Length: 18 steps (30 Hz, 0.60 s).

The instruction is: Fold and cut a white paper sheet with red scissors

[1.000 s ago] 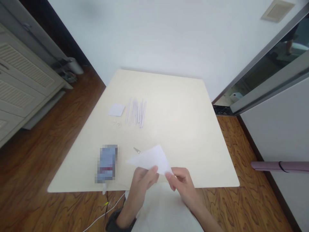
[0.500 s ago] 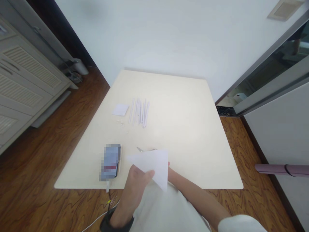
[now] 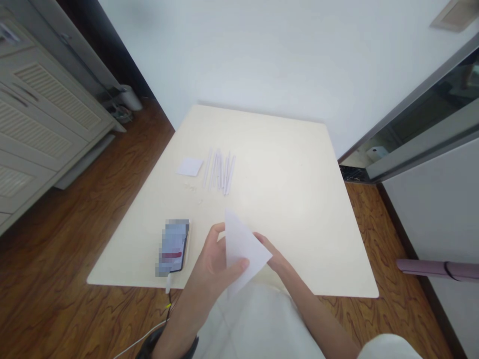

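A folded sheet of white paper (image 3: 243,244), roughly triangular, is held up over the table's front edge. My left hand (image 3: 213,264) grips it from the left, thumb pressed on the near face and the other fingers partly behind it. At the paper's right corner, my right hand (image 3: 271,252) is curled close against it. Its fingers are mostly hidden behind the sheet, so I cannot make out what they hold. No scissors show at this moment.
Several thin white paper sticks (image 3: 220,172) lie on the white table (image 3: 284,169). A square of white paper (image 3: 189,166) is to their left, with small scraps (image 3: 191,188) below. A phone (image 3: 174,247) with a cable lies at the front left.
The paper has turned, so its point now faces up and away. The left hand has shifted upward with fingers more spread behind it. The scissors blade behind the paper is now hidden.
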### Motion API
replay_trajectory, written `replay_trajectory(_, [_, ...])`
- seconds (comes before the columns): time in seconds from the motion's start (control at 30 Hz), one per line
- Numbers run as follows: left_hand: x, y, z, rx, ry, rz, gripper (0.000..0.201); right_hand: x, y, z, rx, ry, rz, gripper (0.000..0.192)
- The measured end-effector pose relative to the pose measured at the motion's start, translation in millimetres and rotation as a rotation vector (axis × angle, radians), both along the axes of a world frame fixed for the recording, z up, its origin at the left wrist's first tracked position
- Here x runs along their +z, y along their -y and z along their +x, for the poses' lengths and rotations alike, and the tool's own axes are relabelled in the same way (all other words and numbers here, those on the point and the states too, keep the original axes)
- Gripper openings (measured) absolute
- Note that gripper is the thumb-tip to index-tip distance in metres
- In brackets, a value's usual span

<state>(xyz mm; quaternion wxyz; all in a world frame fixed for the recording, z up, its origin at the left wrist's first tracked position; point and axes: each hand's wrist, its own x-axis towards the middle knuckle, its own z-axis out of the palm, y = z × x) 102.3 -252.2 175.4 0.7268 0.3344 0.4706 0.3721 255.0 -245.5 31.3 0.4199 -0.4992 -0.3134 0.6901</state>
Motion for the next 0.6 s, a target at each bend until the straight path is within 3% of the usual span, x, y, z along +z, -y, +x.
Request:
replay_trajectory(0.1, [-1.8,1,-2,-0.04,-0.08,-0.007,0.031,5.4,20,22,0.022,-0.078,-0.017,0.029])
replay_trajectory(0.2, [-4.5,2,-4,-0.066,-0.097,-0.031,0.024,23.8,39,38,-0.037,-0.159,0.019,0.027])
replay_trajectory(0.33, [-1.5,0,-3,-0.117,-0.144,-0.02,0.019,54.9,57,48,-0.1,-0.233,0.052,0.053])
replay_trajectory(0.6, [6.6,-3,-2,-0.228,-0.157,0.001,0.03,93.1,63,46,0.059,-0.276,0.107,0.064])
